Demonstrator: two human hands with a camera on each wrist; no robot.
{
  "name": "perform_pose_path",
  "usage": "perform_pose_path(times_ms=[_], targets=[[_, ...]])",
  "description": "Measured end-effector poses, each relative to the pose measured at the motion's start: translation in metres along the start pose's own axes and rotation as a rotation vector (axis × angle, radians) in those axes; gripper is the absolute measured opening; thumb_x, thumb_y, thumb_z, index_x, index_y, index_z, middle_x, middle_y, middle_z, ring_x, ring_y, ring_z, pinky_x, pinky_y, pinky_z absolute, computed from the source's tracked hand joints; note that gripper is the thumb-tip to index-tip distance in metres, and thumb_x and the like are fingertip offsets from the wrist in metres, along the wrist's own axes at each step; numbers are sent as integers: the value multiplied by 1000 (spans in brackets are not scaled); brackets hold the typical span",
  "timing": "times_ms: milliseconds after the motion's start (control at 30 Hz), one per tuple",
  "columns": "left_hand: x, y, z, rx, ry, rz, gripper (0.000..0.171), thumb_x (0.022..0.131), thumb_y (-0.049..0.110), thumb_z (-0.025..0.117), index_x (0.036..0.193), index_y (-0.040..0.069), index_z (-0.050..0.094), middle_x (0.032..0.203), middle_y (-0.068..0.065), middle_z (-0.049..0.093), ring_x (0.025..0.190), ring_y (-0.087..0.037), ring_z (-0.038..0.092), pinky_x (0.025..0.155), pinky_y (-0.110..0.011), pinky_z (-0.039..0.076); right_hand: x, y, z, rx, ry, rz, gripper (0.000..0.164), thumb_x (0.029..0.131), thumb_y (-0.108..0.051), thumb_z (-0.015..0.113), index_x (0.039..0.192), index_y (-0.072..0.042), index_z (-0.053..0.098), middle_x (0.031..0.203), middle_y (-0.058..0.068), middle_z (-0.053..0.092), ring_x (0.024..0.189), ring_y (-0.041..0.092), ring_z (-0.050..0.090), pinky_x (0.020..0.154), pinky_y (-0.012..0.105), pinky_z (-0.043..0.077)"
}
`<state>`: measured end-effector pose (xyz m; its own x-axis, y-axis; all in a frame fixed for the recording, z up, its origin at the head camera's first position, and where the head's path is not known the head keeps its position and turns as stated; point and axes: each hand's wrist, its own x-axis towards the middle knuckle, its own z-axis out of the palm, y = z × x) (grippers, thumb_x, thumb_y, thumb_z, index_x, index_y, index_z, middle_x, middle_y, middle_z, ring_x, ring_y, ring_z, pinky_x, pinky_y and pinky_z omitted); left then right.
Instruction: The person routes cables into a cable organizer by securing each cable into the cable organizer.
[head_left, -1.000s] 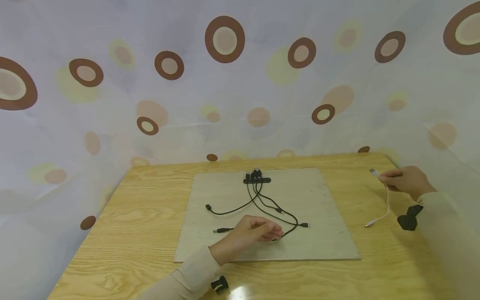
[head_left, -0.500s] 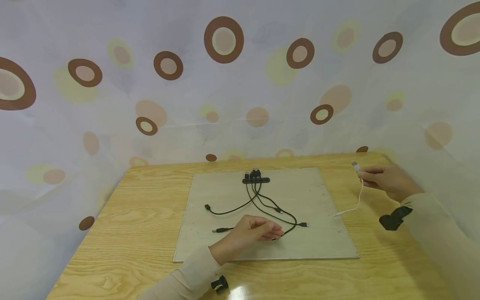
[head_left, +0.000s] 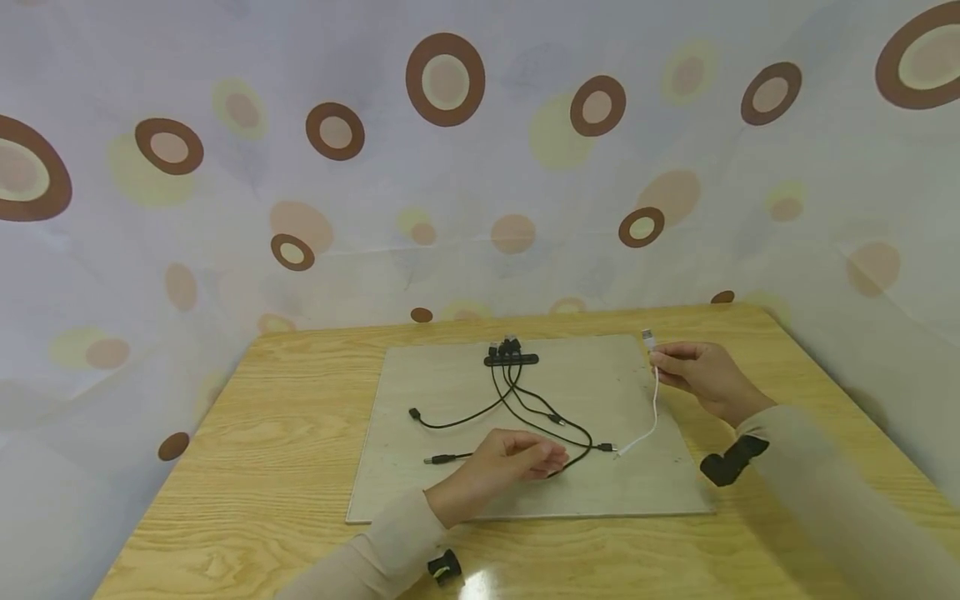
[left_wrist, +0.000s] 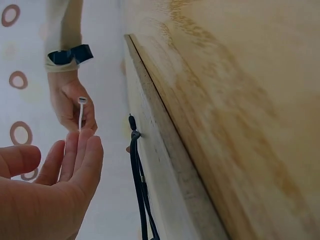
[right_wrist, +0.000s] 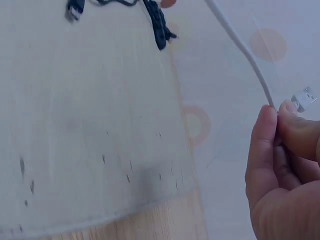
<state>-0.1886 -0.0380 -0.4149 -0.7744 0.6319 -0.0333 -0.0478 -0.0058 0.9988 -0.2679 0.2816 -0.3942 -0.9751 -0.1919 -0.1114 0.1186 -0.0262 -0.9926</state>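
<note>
My right hand [head_left: 705, 375] pinches a short white USB cable [head_left: 655, 408] just below its USB-A plug, over the right edge of a pale board [head_left: 442, 383]. The cable's other end hangs down to the left. In the right wrist view, thumb and fingertips grip the white cable [right_wrist: 245, 50] with the metal plug sticking out past them. My left hand [head_left: 495, 467] hovers over the board's front half, fingers loosely bent and holding nothing. It partly covers the black cables [head_left: 465, 417] there. In the left wrist view the left hand's [left_wrist: 60, 185] thumb and fingers stand apart.
A black cable clip [head_left: 512, 360] at the board's back holds several black cables by their plugs. Their loose ends spread forward over the board, one connector [head_left: 606, 447] lying to the right. The wooden table [head_left: 262, 425] surrounds the board, with a patterned curtain [head_left: 360, 200] behind.
My right hand has carried the white cable leftward from the table's right side to the board's right edge. The left hand has stayed almost still.
</note>
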Motion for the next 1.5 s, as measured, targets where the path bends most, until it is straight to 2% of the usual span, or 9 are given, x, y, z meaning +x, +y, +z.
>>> perform_pose_path(times_ms=[167, 300, 367, 500, 600, 833, 1033, 1267, 1500], targets=[[1, -2, 4, -17, 19, -23, 35, 91, 19, 50, 114, -8, 54, 111, -22, 58, 103, -28, 57, 86, -33, 46, -1, 2, 30, 23, 12, 1, 14, 84, -11, 61, 96, -3, 63, 86, -2, 63, 79, 10, 62, 71, 20, 51], [1, -4, 7, 9, 19, -62, 37, 91, 22, 50, 115, -6, 54, 109, -18, 60, 99, -23, 60, 85, -28, 46, -1, 4, 50, 8, 14, 8, 21, 84, -11, 61, 101, 2, 59, 86, -2, 63, 80, 10, 62, 73, 21, 50], [1, -5, 8, 15, -1, -85, 38, 92, 24, 49, 115, -6, 53, 106, -15, 62, 96, -22, 61, 83, -28, 47, 0, 6, 58, -5, 17, 6, 27, 84, -11, 61, 105, 6, 56, 86, -2, 63, 80, 9, 62, 73, 22, 50], [3, -7, 14, -54, -67, -159, 39, 90, 26, 52, 114, -5, 53, 99, -15, 65, 90, -23, 63, 78, -34, 50, -1, 8, 70, -24, 24, 5, 38, 84, -12, 61, 111, 13, 51, 85, -2, 63, 79, 9, 62, 73, 22, 51], [3, -8, 18, -119, -94, -207, 36, 88, 21, 56, 113, -5, 54, 96, -17, 65, 87, -27, 64, 73, -37, 51, -1, 10, 76, -28, 41, 3, 38, 83, -12, 62, 110, 14, 51, 85, -1, 63, 78, 10, 63, 72, 23, 51], [0, -8, 22, -156, -113, -200, 30, 87, 6, 55, 113, -9, 53, 94, -20, 65, 82, -26, 65, 72, -35, 52, -3, 11, 86, -5, 45, 15, 36, 83, -10, 63, 108, 13, 52, 85, 1, 63, 79, 11, 63, 72, 23, 51], [-4, -6, 22, -162, -108, -187, 27, 85, 2, 57, 108, -12, 53, 91, -22, 64, 77, -21, 65, 72, -35, 52, -4, 14, 91, -22, 47, 25, 36, 84, -11, 61, 109, 13, 52, 86, 1, 63, 79, 10, 62, 73, 23, 51], [-7, -4, 18, -87, -59, -203, 22, 85, 2, 57, 102, -10, 57, 85, -18, 66, 70, -19, 65, 67, -35, 53, -5, 11, 97, -3, 47, 44, 38, 83, -10, 62, 110, 14, 51, 84, 1, 63, 78, 11, 62, 72, 23, 51], [-9, 6, 7, 147, -21, -192, 18, 87, 6, 54, 100, -6, 60, 81, -15, 65, 65, -23, 64, 58, -33, 54, 3, 20, 103, 7, 62, 64, 41, 84, -11, 61, 113, 15, 49, 91, 7, 60, 82, 14, 62, 73, 23, 51]])
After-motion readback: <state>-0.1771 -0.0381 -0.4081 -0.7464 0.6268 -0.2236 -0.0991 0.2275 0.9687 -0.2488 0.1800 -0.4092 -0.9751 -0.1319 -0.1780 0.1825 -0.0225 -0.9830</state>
